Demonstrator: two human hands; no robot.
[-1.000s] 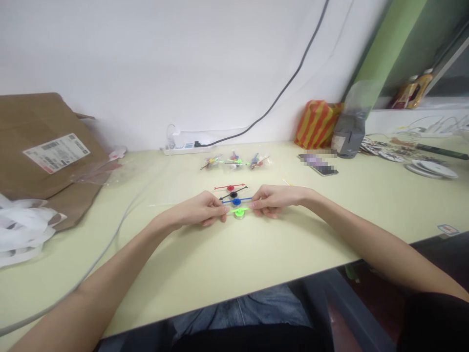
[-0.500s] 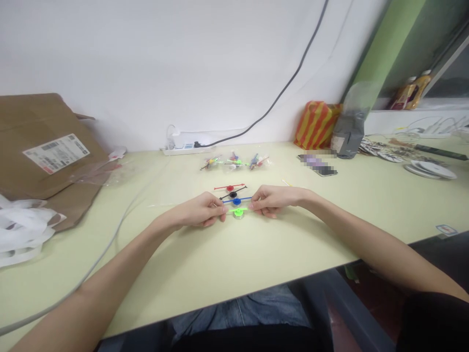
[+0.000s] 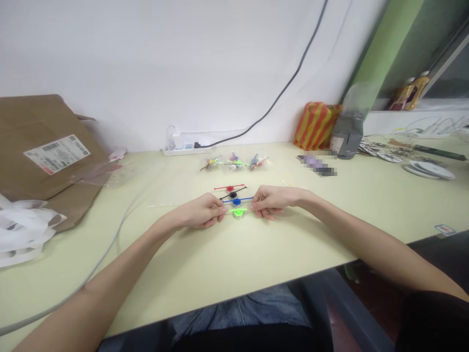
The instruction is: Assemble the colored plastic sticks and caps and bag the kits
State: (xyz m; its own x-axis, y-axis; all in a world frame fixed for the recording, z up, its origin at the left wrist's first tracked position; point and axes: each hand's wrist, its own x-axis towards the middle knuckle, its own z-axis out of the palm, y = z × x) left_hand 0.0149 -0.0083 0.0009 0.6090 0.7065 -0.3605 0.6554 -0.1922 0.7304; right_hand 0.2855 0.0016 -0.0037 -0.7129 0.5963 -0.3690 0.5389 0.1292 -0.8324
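Observation:
My left hand (image 3: 207, 210) and my right hand (image 3: 270, 201) pinch opposite ends of a bright green arrow spinner (image 3: 239, 212), a pointer on a round hub with a clear base, low over the table. Just behind it lies a blue arrow spinner (image 3: 236, 201), its ends close to my fingers. Farther back are a black arrow spinner (image 3: 233, 195), tilted at an angle, and a red arrow spinner (image 3: 229, 188). My fingertips hide both ends of the green pointer.
Bagged bundles of coloured spinners (image 3: 235, 162) lie behind, before a power strip (image 3: 185, 151). A cardboard box (image 3: 47, 190) and a grey cable (image 3: 106, 252) are at left. To the right are a blurred phone (image 3: 318, 165), a striped bag (image 3: 313, 124) and white discs (image 3: 428, 169).
Both hands stay on the green arrow spinner with almost no movement. My right fingers have shifted very slightly, and the view has moved a little.

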